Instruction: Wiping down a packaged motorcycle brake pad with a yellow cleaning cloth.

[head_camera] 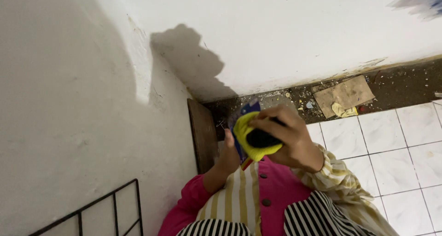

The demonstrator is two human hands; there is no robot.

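A white wall (69, 102) fills the view from nine to twelve o'clock; white floor tiles (396, 148) lie at four o'clock. At centre, the right hand (290, 141) is bent at the wrist, its fingers curled shut around a yellow-and-black sponge (253, 139). At nine o'clock of it, the left hand (229, 155), forearm raised, grips a blue packet (248, 109) behind the sponge.
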